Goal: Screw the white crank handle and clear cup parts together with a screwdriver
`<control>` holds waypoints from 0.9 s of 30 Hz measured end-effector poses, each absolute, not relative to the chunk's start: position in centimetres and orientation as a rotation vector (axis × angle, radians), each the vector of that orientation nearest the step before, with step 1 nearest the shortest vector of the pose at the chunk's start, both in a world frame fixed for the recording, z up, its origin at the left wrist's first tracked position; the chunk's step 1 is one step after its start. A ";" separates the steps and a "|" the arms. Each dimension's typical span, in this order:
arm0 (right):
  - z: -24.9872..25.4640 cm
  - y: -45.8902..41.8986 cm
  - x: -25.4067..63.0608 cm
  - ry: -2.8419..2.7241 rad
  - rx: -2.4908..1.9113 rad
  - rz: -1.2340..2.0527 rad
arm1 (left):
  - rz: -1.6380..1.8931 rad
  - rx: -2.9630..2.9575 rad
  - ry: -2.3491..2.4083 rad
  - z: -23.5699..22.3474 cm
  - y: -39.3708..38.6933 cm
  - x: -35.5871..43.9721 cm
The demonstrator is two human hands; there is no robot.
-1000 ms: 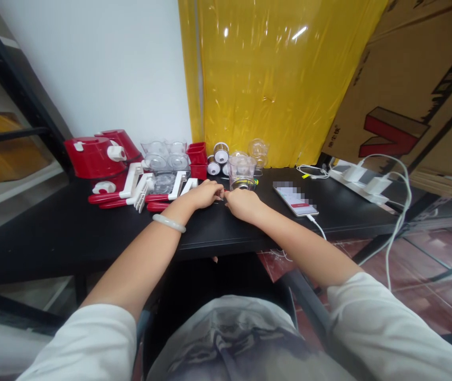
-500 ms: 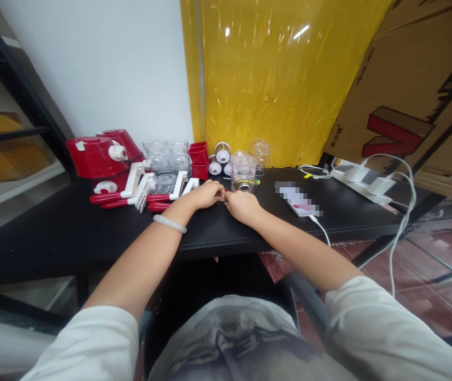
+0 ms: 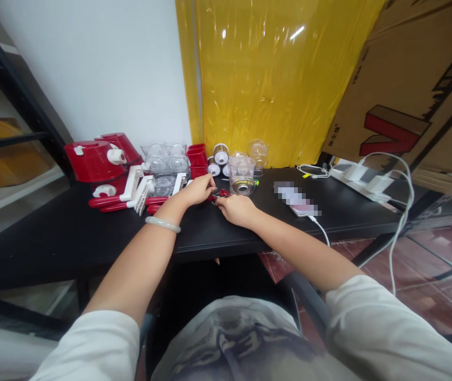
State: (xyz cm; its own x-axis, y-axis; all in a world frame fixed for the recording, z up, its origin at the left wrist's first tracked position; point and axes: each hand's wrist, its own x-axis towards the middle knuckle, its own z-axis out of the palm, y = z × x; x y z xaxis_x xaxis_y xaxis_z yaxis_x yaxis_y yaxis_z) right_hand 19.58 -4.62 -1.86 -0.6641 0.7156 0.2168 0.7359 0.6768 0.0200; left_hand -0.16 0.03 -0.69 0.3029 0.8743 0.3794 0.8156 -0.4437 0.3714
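Observation:
My right hand (image 3: 238,210) is closed on a small red part (image 3: 223,193) with dark or metallic bits, close over the table top. My left hand (image 3: 201,189), with a pale bangle on the wrist, is just left of it. Its fingers are pinched together, and what is between them is too small to make out. Right behind my hands is a clear plastic cup (image 3: 242,168) with a round metallic piece and a yellow-green item at its base. To the left of my left hand lie white crank-like pieces with red handles (image 3: 131,186).
Red plastic housings (image 3: 94,159) stand at the left, beside clear cups (image 3: 162,159), red square cups (image 3: 197,156) and dark-and-white cylinders (image 3: 221,154). A phone (image 3: 297,201) on a white cable and a power strip (image 3: 362,182) are at the right.
My left hand has moved slightly up and left, away from my right hand. The red part between them now shows more plainly. The view has shifted a little.

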 end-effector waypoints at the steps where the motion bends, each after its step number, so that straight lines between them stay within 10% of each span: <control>1: -1.9 -4.5 19.6 -2.693 -1.199 -0.147 | 0.814 2.445 1.601 -0.7 0.0 -0.2; 15: 1.0 -3.7 22.7 -1.927 -0.526 -0.041 | 0.926 2.351 1.450 -0.8 0.3 -0.6; 27: 2.0 6.9 24.2 -1.931 -1.567 0.229 | 0.972 2.493 1.563 -0.6 0.6 -0.9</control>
